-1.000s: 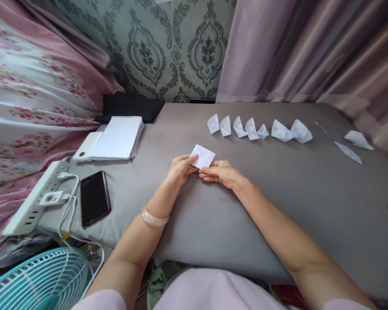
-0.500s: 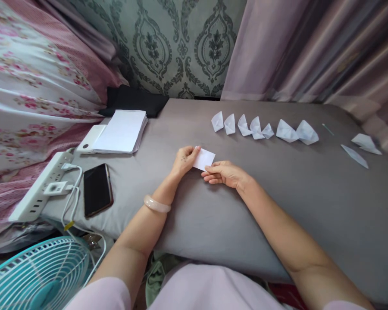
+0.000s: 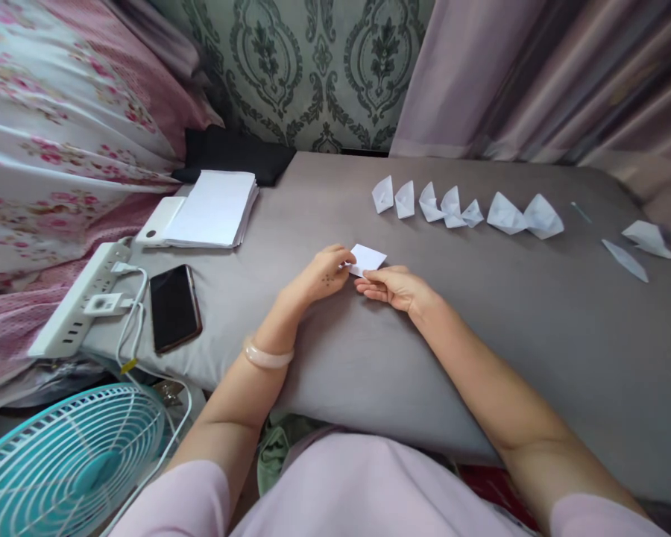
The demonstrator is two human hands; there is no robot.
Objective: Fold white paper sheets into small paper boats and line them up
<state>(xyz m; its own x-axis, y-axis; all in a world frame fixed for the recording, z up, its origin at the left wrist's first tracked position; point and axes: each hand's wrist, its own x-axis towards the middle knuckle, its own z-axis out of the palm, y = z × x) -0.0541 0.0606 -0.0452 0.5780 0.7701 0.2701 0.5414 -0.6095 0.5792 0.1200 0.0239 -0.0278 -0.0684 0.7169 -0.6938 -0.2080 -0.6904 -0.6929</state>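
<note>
A small folded piece of white paper [image 3: 369, 257] is held between my two hands, above the grey-covered surface [image 3: 324, 358]. My left hand [image 3: 329, 273] pinches its left edge with bent fingers. From below right, my right hand [image 3: 396, 286] grips the lower edge, thumb on top and fingers underneath. Beyond them stands a row of several folded paper boats [image 3: 450, 207]. Part of the paper is hidden by my fingers.
A stack of white paper [image 3: 212, 209] lies at the left, near a dark phone [image 3: 175, 307] and a white power strip [image 3: 83, 302] with cables. A turquoise fan [image 3: 83, 462] stands lower left. Loose paper pieces [image 3: 625, 260] lie far right.
My left hand has changed its hold, its fingers now bent over the paper's left edge. The paper has turned slightly. The whole view has shifted a little.
</note>
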